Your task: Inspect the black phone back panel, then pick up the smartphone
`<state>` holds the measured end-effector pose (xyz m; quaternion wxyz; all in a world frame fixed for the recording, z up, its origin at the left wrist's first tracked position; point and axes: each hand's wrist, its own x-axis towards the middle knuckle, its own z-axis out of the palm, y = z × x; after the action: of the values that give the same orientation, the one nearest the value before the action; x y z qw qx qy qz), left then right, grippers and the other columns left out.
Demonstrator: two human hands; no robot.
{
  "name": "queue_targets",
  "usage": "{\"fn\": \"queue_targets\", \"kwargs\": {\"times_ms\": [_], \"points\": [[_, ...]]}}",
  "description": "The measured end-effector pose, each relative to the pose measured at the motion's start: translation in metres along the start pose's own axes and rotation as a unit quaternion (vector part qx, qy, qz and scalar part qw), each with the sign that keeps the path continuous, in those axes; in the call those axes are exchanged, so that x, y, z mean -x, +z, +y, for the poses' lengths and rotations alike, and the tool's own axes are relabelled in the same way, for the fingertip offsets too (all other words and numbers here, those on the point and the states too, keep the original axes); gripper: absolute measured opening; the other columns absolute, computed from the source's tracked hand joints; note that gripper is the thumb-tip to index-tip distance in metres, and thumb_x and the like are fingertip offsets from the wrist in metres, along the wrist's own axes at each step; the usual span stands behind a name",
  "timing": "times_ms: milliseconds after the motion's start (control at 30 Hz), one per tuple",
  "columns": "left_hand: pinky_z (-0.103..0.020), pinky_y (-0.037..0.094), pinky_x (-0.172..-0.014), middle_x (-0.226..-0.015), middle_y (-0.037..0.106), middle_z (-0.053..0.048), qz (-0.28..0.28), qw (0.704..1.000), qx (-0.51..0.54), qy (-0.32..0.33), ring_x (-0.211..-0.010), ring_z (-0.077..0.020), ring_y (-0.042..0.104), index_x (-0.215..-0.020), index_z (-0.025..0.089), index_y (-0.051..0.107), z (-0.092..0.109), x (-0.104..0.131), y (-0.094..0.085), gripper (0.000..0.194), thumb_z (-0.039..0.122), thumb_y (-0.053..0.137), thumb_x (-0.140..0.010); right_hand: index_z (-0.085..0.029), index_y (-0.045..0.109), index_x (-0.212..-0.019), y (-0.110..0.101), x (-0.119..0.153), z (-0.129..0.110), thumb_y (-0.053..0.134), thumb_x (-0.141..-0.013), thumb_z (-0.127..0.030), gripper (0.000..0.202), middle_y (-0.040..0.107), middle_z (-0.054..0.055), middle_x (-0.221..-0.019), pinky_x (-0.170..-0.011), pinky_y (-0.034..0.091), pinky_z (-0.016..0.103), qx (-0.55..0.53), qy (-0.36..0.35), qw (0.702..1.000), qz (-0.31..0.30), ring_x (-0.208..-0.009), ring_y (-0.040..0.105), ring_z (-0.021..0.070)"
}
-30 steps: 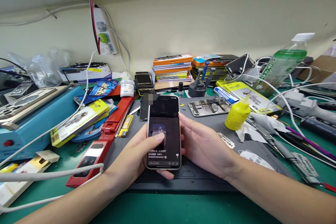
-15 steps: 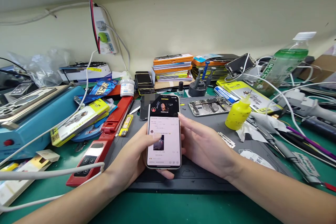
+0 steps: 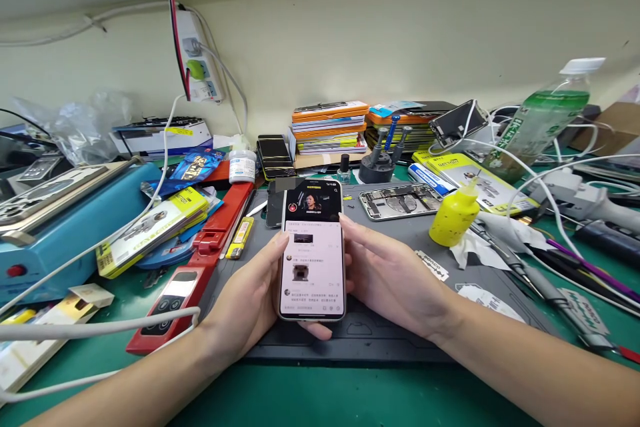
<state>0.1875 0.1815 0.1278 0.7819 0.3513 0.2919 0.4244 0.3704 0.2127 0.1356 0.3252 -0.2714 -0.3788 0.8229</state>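
A lit smartphone (image 3: pixel 314 260) is held upright between both hands above the grey work mat (image 3: pixel 390 267). Its screen has a video at the top and a list of comments with small pictures below. My left hand (image 3: pixel 253 287) grips the phone's left edge, its thumb resting at that side and a finger showing under the bottom edge. My right hand (image 3: pixel 385 263) wraps the right edge, thumb along the side, with its other fingers partly hidden behind the phone. Behind it on the mat lies a dark phone (image 3: pixel 276 205), partly covered. An opened phone (image 3: pixel 400 201) lies farther right.
A yellow squeeze bottle (image 3: pixel 454 215), a razor blade (image 3: pixel 431 265) and a soldering iron (image 3: pixel 537 283) are on the right. To the left lie a red device (image 3: pixel 170 307), a yellow box (image 3: pixel 240 238) and a blue machine (image 3: pixel 65 233). A green-labelled drink bottle (image 3: pixel 545 120) leans at the back right.
The comment list on the screen has scrolled to other entries. My left thumb has moved from over the screen to the phone's left edge. My right hand stays in place.
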Motion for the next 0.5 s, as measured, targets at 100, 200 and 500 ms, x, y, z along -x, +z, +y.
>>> {"fn": "queue_targets", "kwargs": {"times_ms": [100, 200, 500], "points": [[-0.048, 0.065, -0.063, -0.131, 0.066, -0.018, 0.007, 1.0, 0.0, -0.001, -0.115, -0.0403, 0.065, -0.136, 0.019, 0.054, 0.0001, 0.0002, 0.0002, 0.047, 0.044, 0.037, -0.1, -0.021, 0.07, -0.102, 0.0006, -0.0001, -0.0001, 0.061, -0.089, -0.057, 0.039, 0.052, 0.003, -0.085, -0.069, 0.037, 0.028, -0.008, -0.002, 1.0, 0.005, -0.078, 0.043, 0.0174], [-0.047, 0.065, -0.063, -0.131, 0.065, -0.02, 0.018, 1.0, -0.008, -0.004, -0.114, -0.0408, 0.065, -0.138, 0.017, 0.051, 0.0001, 0.0003, 0.0013, 0.047, 0.044, 0.039, -0.1, -0.022, 0.07, -0.102, 0.0016, 0.0001, -0.0006, 0.06, -0.09, -0.057, 0.038, 0.053, 0.003, -0.086, -0.069, 0.038, 0.029, -0.012, 0.0, 1.0, 0.009, -0.078, 0.044, 0.018], [-0.036, 0.065, -0.06, -0.13, 0.064, -0.014, 0.029, 0.992, -0.119, 0.014, -0.099, -0.03, 0.071, -0.133, 0.026, 0.048, 0.0014, 0.0037, 0.0062, 0.047, 0.023, 0.065, -0.089, -0.022, 0.069, -0.105, 0.0025, 0.0017, -0.0011, 0.061, -0.09, -0.054, 0.036, 0.053, 0.001, -0.079, -0.069, 0.038, 0.03, -0.007, -0.017, 1.0, 0.0, -0.072, 0.044, 0.0173]]}}
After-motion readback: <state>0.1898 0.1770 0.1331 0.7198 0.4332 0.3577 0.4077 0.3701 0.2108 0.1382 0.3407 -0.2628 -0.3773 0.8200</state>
